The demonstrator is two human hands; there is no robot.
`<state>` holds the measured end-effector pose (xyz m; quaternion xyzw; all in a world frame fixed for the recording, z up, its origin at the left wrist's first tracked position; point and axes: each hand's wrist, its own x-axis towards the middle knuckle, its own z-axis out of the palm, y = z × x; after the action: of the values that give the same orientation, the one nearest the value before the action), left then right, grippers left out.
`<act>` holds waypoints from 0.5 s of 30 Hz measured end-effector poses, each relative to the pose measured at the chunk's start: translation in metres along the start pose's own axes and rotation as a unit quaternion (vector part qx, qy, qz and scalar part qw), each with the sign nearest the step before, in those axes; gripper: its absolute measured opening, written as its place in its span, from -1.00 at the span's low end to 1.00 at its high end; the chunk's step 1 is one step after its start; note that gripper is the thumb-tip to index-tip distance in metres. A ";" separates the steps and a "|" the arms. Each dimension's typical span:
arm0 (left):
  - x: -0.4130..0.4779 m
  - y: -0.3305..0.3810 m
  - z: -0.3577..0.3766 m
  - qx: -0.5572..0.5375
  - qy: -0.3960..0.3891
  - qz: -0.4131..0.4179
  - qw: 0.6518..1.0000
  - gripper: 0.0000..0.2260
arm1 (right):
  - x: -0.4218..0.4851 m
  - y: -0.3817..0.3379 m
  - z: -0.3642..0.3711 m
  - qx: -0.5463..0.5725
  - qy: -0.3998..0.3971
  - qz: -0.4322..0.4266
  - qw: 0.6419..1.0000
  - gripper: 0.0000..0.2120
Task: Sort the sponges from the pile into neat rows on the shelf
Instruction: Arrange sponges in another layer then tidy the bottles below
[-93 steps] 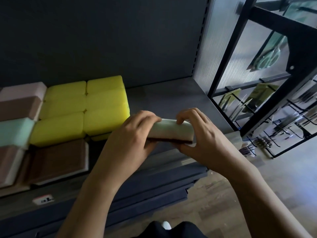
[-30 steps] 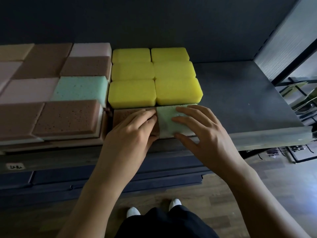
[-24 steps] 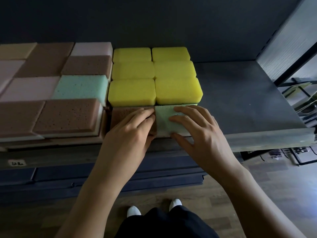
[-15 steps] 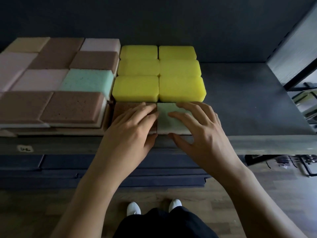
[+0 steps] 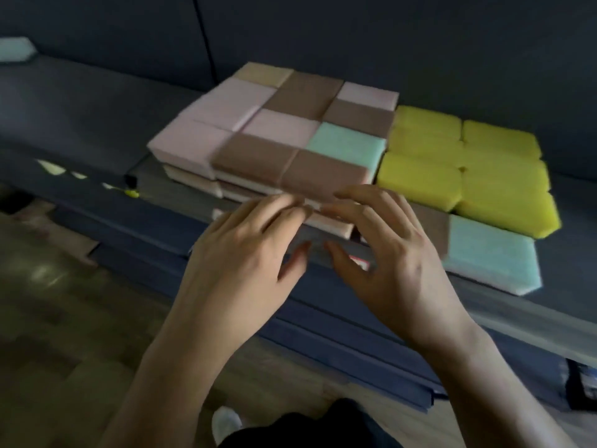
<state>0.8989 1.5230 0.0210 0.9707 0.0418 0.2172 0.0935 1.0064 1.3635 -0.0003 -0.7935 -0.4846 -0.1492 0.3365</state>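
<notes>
My left hand (image 5: pixel 239 263), right hand (image 5: pixel 397 270): loose, empty. Risk: mint sponge (image 5: pixel 491 257), frame right, at shelf (image 5: pixel 533 321) lip; stray knock could drop it.

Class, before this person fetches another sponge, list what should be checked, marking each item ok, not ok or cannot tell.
1. Left hand empty: ok, fingers relaxed, holding nothing.
2. Right hand empty: ok, likewise.
3. Front mint sponge flat on the shelf, against the yellow sponges: ok.
4. Its seam with the brown sponge closed: cannot tell, the right hand covers part of it.
5. Front of the pink-brown stack even: not ok, lower layers jut out.
6. Pile in view: cannot tell, none shows here.
</notes>
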 end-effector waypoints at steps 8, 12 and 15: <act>-0.079 -0.154 -0.067 0.086 0.025 -0.115 0.989 -0.70 | 0.084 -0.121 0.130 0.063 -0.066 -0.065 0.994 -0.61; -0.104 -0.237 -0.103 0.146 0.022 -0.192 0.970 -0.68 | 0.142 -0.179 0.201 0.058 -0.104 -0.086 0.989 -0.59; -0.110 -0.293 -0.127 0.173 0.008 -0.230 0.958 -0.69 | 0.189 -0.214 0.249 0.059 -0.129 -0.105 0.984 -0.56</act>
<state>0.7329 1.8167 0.0295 0.9346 0.3014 0.1868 -0.0283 0.8900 1.7242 0.0082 -0.7294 -0.6127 -0.0512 0.2998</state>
